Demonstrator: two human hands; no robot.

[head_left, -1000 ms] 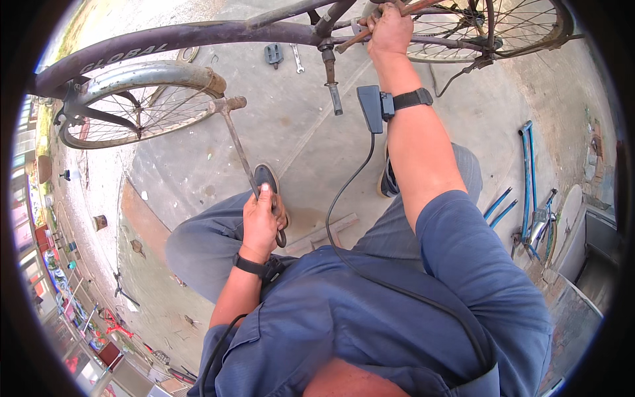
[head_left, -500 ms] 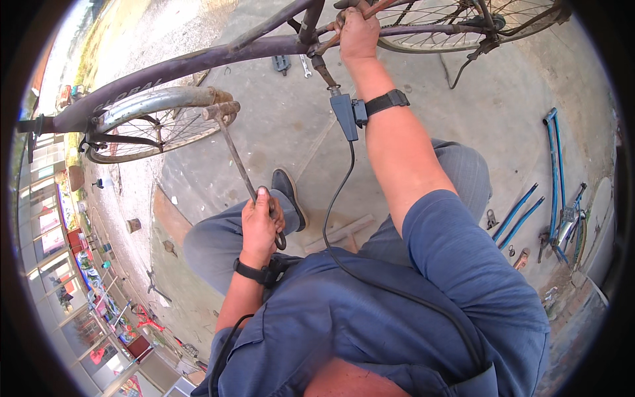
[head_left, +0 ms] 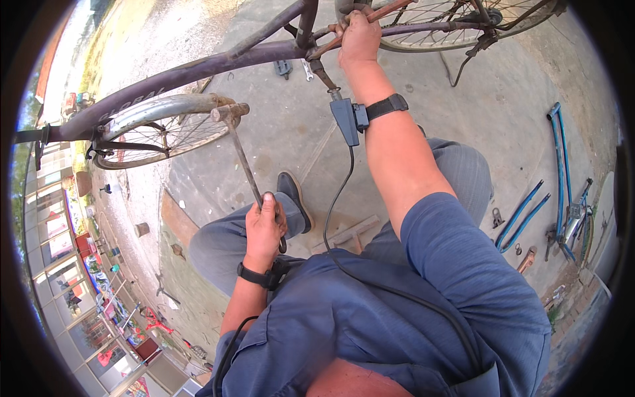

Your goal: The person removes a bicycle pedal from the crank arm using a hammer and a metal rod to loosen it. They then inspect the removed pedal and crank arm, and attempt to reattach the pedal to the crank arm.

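I had the left hand [head_left: 263, 231] nearest, toward eight o'clock, its fingers wrapped round the handle of a hammer [head_left: 245, 159] whose head pointed to eleven. Toward twelve, the right hand [head_left: 360, 40] was clasped round a reddish bar [head_left: 390, 10] beside the purple bicycle [head_left: 218, 63], which spanned ten to one. At three, a blue frame [head_left: 560, 192] lay on the floor.

This looks like an open-air bicycle repair yard. A worn purple bicycle [head_left: 198, 69] spans the top of the view, a loose pedal [head_left: 284, 69] and a wrench [head_left: 307, 70] lie near it on the concrete [head_left: 456, 109], and blue frame tubes [head_left: 520, 212] rest at right. A windowed building [head_left: 59, 264] and sunlit ground [head_left: 159, 46] fill the left.
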